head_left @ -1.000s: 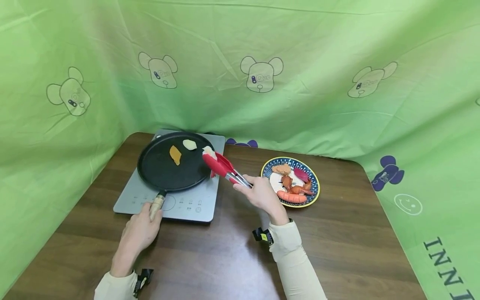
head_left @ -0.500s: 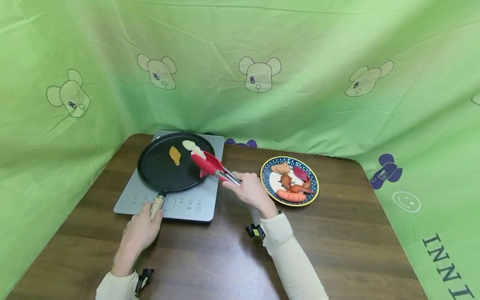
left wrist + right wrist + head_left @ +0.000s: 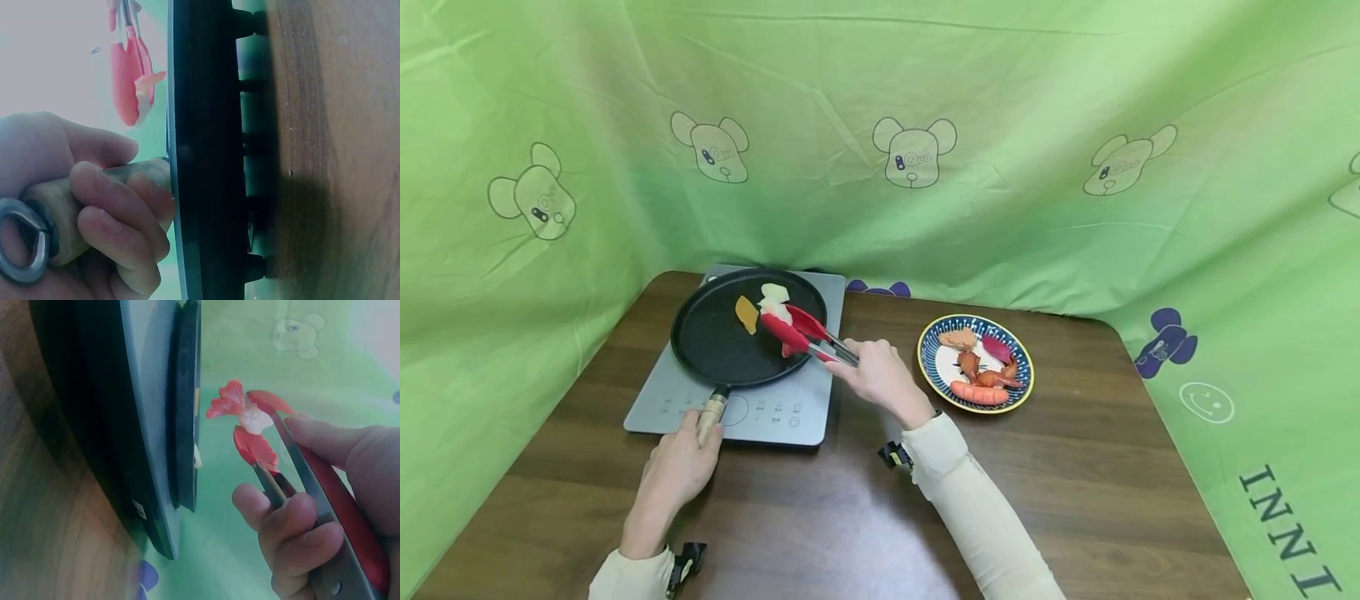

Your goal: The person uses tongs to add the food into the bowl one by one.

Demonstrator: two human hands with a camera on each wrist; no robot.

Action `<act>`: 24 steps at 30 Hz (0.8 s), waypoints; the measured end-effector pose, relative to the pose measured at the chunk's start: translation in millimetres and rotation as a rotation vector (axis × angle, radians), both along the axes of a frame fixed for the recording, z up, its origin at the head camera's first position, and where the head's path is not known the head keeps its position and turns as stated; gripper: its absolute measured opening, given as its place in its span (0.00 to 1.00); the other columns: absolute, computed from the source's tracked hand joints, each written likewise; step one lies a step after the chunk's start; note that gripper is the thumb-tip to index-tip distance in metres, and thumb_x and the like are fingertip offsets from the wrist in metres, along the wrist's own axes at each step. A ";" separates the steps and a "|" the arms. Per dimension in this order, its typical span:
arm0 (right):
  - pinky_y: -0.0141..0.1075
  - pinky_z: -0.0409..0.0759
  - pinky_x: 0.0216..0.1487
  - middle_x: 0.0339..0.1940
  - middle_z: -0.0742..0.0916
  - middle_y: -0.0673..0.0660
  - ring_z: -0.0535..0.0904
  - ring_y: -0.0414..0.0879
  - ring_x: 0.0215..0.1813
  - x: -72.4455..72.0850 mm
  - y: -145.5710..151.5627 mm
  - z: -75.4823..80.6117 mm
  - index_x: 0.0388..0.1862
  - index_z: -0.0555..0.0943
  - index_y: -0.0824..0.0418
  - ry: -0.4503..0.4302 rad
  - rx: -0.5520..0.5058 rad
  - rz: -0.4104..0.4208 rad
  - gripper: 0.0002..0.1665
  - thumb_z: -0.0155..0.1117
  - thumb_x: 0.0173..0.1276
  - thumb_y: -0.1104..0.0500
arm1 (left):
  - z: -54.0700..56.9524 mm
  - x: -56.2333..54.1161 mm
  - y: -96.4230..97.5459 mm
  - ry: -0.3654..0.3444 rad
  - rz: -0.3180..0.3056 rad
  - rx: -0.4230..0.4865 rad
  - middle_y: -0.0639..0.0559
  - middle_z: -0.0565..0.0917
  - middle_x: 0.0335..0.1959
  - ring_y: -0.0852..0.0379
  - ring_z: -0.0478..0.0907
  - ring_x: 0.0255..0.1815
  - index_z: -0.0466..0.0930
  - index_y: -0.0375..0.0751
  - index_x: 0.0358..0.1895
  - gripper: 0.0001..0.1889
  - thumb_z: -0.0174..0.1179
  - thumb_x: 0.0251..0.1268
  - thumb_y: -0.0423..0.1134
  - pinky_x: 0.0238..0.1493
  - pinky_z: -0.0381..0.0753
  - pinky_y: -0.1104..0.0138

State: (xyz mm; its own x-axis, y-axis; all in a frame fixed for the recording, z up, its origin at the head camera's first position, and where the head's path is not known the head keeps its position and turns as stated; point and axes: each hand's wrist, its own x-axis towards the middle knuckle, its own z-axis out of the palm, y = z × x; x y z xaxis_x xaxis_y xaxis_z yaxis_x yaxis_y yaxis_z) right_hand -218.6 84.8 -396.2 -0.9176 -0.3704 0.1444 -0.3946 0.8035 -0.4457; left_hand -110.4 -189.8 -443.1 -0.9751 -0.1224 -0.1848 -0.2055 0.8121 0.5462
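Note:
My left hand (image 3: pixel 676 473) grips the wooden handle (image 3: pixel 711 412) of a flat black pan (image 3: pixel 715 342), fingers wrapped round it in the left wrist view. With my right hand (image 3: pixel 886 381) I hold red-tipped metal tongs (image 3: pixel 784 335), thumb on one arm and fingers on the other. Between the tong tips is a peeled shrimp (image 3: pixel 255 419), white with a red tail; in the right wrist view it hangs apart from the pan. An orange piece (image 3: pixel 747 315) and a pale oval piece (image 3: pixel 774 292) lie in the pan.
The pan sits on a grey induction cooktop (image 3: pixel 775 427). To the right stands a blue-patterned plate (image 3: pixel 1028 367) bearing a scored sausage (image 3: pixel 979 393), a magenta piece (image 3: pixel 996 348), a tan piece (image 3: pixel 958 338) and reddish-brown pieces (image 3: pixel 970 365). Green cloth (image 3: pixel 820 208) hangs behind the table (image 3: pixel 1075 450).
My right hand has moved left, bringing the tongs and shrimp from the pan's right edge to above its middle right, near the pale piece. My left hand keeps its grip on the handle.

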 end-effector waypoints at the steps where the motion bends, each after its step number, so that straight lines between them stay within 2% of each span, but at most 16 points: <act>1: 0.36 0.63 0.18 0.16 0.70 0.49 0.69 0.46 0.19 -0.7 -1.6 0.3 0.30 0.75 0.51 0.006 0.004 0.004 0.17 0.61 0.64 0.40 | 0.2 -0.2 -0.3 0.000 0.000 0.000 0.43 0.70 0.23 0.49 0.68 0.21 0.55 0.29 0.64 0.29 0.41 0.72 0.51 0.19 0.64 0.60; 6: 0.34 0.63 0.18 0.15 0.71 0.49 0.68 0.44 0.18 -5.2 -9.6 3.5 0.31 0.77 0.52 0.004 0.002 0.039 0.16 0.62 0.65 0.41 | 3.3 -2.5 -1.2 0.017 -0.001 -0.002 0.43 0.70 0.24 0.48 0.68 0.22 0.56 0.29 0.64 0.30 0.40 0.73 0.52 0.20 0.64 0.59; 12: 0.33 0.64 0.19 0.16 0.71 0.49 0.68 0.42 0.18 -8.7 -19.7 10.7 0.34 0.79 0.54 -0.034 0.032 0.044 0.18 0.61 0.64 0.40 | 6.5 -4.1 -0.1 0.021 -0.005 0.001 0.42 0.70 0.24 0.48 0.69 0.22 0.55 0.29 0.64 0.30 0.41 0.73 0.52 0.19 0.64 0.59; 19: 0.32 0.65 0.18 0.16 0.73 0.50 0.69 0.42 0.17 -8.9 -33.2 16.1 0.32 0.77 0.55 -0.056 0.074 0.050 0.21 0.61 0.63 0.38 | 4.5 -3.1 -0.3 0.022 -0.006 0.001 0.42 0.71 0.24 0.48 0.69 0.22 0.55 0.29 0.64 0.30 0.40 0.73 0.52 0.20 0.64 0.58; 24: 0.32 0.66 0.19 0.17 0.75 0.50 0.71 0.43 0.19 -9.0 -41.7 15.4 0.37 0.78 0.56 -0.047 0.133 0.069 0.22 0.61 0.63 0.37 | 1.2 -0.3 -0.2 0.015 -0.001 0.002 0.43 0.70 0.23 0.48 0.69 0.21 0.56 0.31 0.64 0.28 0.42 0.72 0.52 0.20 0.64 0.59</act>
